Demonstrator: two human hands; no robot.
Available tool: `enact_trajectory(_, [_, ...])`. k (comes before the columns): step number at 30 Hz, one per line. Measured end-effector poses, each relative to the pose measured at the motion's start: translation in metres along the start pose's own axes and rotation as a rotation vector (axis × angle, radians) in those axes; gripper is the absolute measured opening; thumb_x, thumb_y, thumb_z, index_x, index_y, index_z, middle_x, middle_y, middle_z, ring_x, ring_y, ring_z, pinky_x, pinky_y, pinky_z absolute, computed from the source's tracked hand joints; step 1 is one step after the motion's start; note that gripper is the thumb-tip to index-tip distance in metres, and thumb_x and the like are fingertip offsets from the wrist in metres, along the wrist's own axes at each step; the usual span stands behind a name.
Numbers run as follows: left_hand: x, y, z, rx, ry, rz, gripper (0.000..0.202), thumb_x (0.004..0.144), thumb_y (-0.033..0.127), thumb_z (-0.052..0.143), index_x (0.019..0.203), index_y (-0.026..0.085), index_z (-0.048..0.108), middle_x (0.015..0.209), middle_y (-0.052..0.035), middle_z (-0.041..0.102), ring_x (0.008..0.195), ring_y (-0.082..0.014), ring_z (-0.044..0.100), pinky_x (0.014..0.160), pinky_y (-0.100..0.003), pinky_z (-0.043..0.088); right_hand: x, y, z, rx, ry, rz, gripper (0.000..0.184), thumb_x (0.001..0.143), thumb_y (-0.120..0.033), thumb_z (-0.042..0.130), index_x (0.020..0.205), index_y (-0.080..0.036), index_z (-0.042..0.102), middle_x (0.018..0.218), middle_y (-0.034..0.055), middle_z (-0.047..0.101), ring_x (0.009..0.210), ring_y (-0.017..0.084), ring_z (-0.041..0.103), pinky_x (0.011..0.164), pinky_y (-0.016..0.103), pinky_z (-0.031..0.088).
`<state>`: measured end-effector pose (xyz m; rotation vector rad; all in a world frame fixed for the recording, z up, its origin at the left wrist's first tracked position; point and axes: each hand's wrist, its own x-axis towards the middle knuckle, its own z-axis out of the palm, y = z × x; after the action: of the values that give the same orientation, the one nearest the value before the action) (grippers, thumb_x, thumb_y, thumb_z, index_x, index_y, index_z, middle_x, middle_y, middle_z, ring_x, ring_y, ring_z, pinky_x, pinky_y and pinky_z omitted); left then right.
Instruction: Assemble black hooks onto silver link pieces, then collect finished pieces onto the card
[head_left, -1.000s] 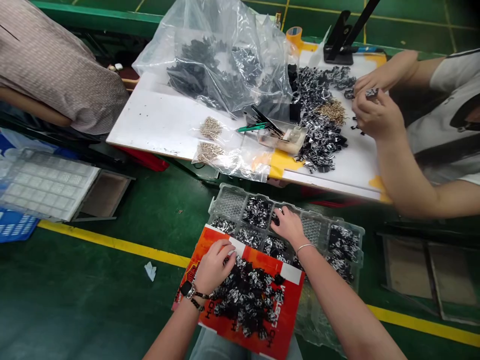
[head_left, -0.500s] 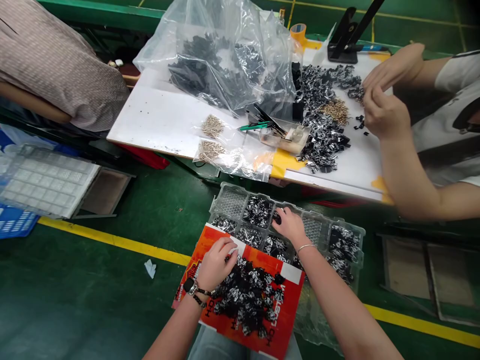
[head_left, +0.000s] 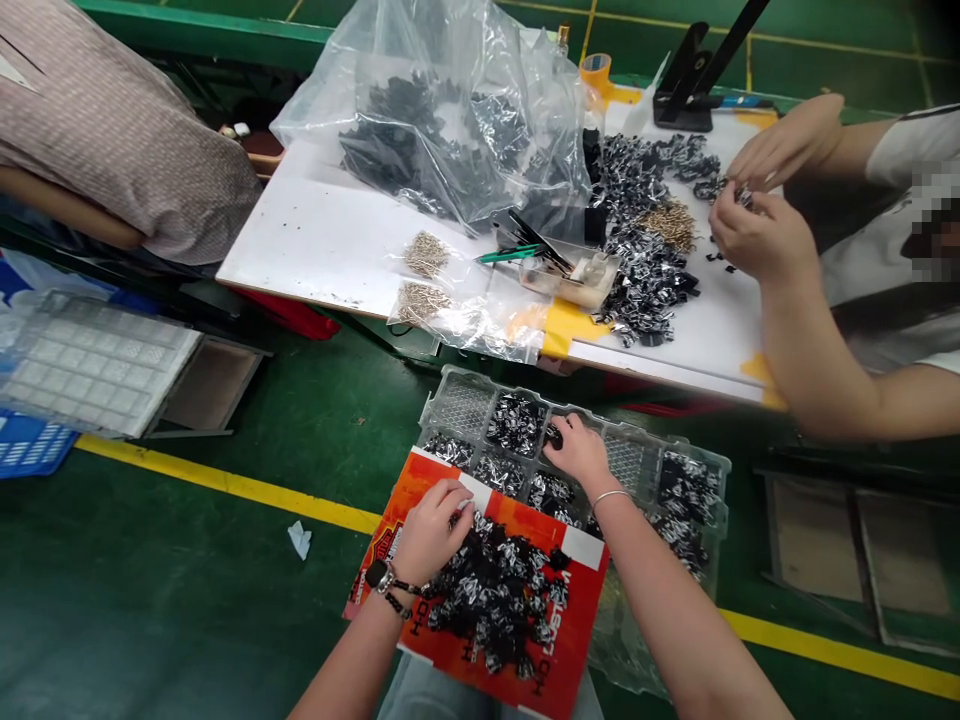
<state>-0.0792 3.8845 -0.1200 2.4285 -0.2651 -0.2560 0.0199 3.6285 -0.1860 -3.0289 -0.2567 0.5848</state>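
Note:
An orange printed board [head_left: 420, 480] rests on my lap, bearing a heap of small black-and-silver clip-like parts [head_left: 499, 590]. My left hand [head_left: 435, 530] is closed at the heap's upper left edge, fingers curled together. A dark bit shows between its fingers, too small to name. Beyond the board lies a clear compartment box [head_left: 622, 450], partly covered by it. Over one of its back compartments, my right hand [head_left: 579, 448] is closed, with small black parts [head_left: 554, 436] at its fingertips. Similar parts fill several other compartments.
Behind the box stands a white table [head_left: 300, 230] with a clear plastic bag [head_left: 465, 130], a small tray of tools [head_left: 570, 275] and piled parts [head_left: 645, 290]. A co-worker's hands [head_left: 765, 210] handle parts at right. Another person [head_left: 127, 140] is at left, near a stacked compartment case [head_left: 97, 360].
My two hands, the board and the box stay nearly where they were. The co-worker's nearer hand has shifted slightly left.

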Motion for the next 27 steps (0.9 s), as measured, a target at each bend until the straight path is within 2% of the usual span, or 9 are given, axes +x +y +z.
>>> enact_trajectory(11, [-0.004,0.001,-0.002,-0.018,-0.013,-0.017,0.013,0.089,0.023,0.049,0.096,0.015,0.058,0.096,-0.0054,0.059,0.089,-0.0173,0.057,0.077,-0.036,0.051,-0.005,0.005,0.005,0.036,0.125,0.011,0.039,0.087,-0.042,0.049,0.117,-0.018,0.046,0.109,0.0069,0.051,0.08,0.015,0.053,0.071,0.033,0.047])
enact_trajectory(17, [-0.004,0.003,-0.004,-0.011,-0.006,-0.022,0.013,0.089,0.023,0.049,0.096,0.015,0.057,0.096,-0.0054,0.059,0.09,-0.0174,0.058,0.076,-0.035,0.051,-0.006,0.003,0.008,0.067,0.167,-0.008,0.038,0.086,-0.044,0.05,0.114,-0.017,0.048,0.104,0.0061,0.053,0.077,0.014,0.053,0.067,0.031,0.047])
enact_trajectory(27, [-0.005,0.01,-0.005,-0.045,0.001,-0.023,0.014,0.09,0.024,0.049,0.097,0.015,0.057,0.096,-0.0052,0.059,0.088,-0.017,0.058,0.077,-0.036,0.051,-0.003,0.01,0.004,0.171,0.341,0.038,0.034,0.085,-0.042,0.053,0.107,-0.016,0.052,0.101,0.0056,0.054,0.077,0.014,0.054,0.065,0.03,0.048])
